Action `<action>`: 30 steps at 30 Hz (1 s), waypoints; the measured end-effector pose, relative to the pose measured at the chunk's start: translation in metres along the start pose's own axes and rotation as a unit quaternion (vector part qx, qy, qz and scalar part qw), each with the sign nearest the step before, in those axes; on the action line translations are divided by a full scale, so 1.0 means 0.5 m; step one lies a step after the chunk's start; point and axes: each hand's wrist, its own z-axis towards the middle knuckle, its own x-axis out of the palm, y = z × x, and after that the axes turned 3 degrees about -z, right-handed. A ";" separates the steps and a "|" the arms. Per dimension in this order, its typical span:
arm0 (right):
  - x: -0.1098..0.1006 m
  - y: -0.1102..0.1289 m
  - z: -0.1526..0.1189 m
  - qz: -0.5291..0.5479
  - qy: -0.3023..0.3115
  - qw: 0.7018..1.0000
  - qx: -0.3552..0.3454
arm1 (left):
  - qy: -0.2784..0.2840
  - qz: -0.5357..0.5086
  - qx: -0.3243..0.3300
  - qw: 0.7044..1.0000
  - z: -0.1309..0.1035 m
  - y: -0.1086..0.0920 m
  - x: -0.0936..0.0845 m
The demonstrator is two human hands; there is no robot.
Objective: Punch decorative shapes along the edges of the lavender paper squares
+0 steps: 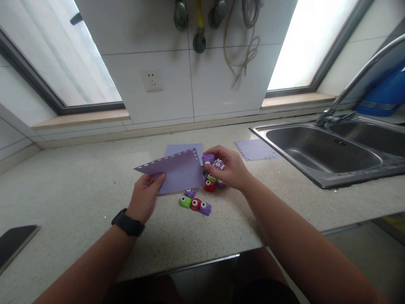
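Note:
My left hand (146, 195) pinches a purple paper (180, 171) by its lower left part. Small holes run along the upper edge of this sheet, which is raised and tilted. At its right edge, my right hand (229, 166) grips a purple craft punch (208, 159) between thumb and fingers. Beneath and behind the held sheet lies another purple paper (184, 148). Small punches rest just in front, among them a green punch (185, 202), a red punch (195, 204) and a purple punch (205, 208). Several more sit beside my right hand, partly hidden by it.
A purple sheet with punched edges (256, 150) lies on the counter (79, 190) left of the metal sink (322, 145). The faucet (329, 114) rises behind the sink. A dark flat object (15, 242) is at the far left. The tiled wall stands behind.

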 end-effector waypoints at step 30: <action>0.016 -0.055 0.008 -0.042 0.019 0.986 0.163 | -0.035 -0.048 -0.002 0.998 0.002 -0.016 0.015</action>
